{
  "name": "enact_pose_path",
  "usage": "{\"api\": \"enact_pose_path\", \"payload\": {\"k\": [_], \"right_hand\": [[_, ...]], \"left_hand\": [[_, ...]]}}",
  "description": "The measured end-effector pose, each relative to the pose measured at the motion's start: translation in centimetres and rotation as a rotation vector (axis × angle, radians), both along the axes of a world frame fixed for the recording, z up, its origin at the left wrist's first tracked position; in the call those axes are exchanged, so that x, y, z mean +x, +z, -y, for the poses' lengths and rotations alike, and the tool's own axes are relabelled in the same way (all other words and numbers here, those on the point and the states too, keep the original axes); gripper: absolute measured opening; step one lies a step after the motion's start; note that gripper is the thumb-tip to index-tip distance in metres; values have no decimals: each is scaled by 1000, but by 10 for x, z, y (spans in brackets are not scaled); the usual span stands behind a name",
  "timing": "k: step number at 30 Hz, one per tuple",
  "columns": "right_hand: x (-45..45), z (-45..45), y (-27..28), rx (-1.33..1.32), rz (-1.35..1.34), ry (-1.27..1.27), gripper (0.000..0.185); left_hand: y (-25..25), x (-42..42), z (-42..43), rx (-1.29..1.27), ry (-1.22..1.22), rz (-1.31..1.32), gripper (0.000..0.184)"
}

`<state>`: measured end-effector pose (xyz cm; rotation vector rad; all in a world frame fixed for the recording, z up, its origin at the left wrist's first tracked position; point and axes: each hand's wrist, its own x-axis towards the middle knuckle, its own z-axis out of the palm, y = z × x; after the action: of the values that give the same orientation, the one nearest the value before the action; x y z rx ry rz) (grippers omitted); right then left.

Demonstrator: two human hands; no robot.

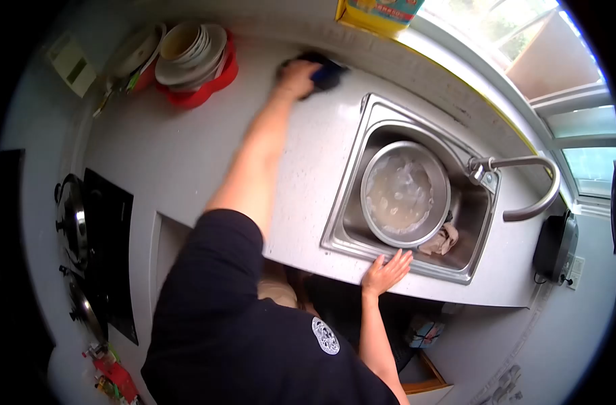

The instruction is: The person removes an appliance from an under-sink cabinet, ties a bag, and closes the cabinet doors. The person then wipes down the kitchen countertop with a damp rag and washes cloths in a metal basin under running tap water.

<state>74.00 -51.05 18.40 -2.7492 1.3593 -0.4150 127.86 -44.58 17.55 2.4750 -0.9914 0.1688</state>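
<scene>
My left hand [298, 79] is stretched far across the counter, its fingers closed on a dark cloth [328, 73] with a blue patch. The cloth is pressed to the countertop near the back wall and looks blurred. My right hand [387, 272] lies flat with fingers extended on the front rim of the steel sink [342, 233]. Inside the sink, just beyond that hand, stands a round metal basin [445, 196] of cloudy water with pale foam. A crumpled beige cloth [445, 241] lies beside the basin.
A curved faucet [547, 165] rises at the sink's right. Stacked bowls and plates [186, 54] sit in a red tray [193, 99] at the back left. A black cooktop [112, 229] and lidded pans [74, 219] are on the left. A yellow container [375, 17] stands by the window.
</scene>
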Motion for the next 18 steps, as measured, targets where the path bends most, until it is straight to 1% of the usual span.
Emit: {"api": "enact_pose_path", "payload": {"k": [1, 3, 5, 6, 7, 8, 10, 11, 12, 14, 15, 17, 18], "right_hand": [[-2, 0, 0, -14, -7, 14, 55], [-1, -1, -1, -29, -13, -3, 52], [-3, 0, -6, -64, -12, 11, 52], [-4, 0, -7, -65, -22, 13, 52], [-4, 1, -8, -82, -30, 16, 52], [-6, 1, -10, -90, -48, 8, 52], [-5, 3, -18, -104, -50, -2, 51], [-7, 4, -20, -108, -45, -6, 51], [-9, 5, -22, -116, -47, 2, 50], [-10, 2, -22, -106, -54, 7, 49], [-9, 5, -21, -110, -56, 12, 49], [-9, 8, -23, -149, -61, 30, 49], [-11, 9, -26, -171, -62, 40, 48]], "left_hand": [[22, -2, -39, 207, 105, -103, 54], [9, -15, -111, 247, 224, -26, 56], [4, -65, -154, 239, 208, 10, 56], [4, -97, -169, 256, 146, 41, 58], [3, -135, -183, 169, 105, 69, 57], [3, -171, -195, 126, 56, 40, 54], [21, -253, -207, 104, 0, -52, 56], [35, -292, -206, 84, 6, -51, 56], [40, -327, -206, 68, 13, -109, 54], [43, -380, -217, 52, 14, -172, 59], [41, -392, -221, 17, 41, -194, 62], [44, -388, -246, 45, 207, -229, 69], [44, -378, -263, 54, 305, -220, 64]]}}
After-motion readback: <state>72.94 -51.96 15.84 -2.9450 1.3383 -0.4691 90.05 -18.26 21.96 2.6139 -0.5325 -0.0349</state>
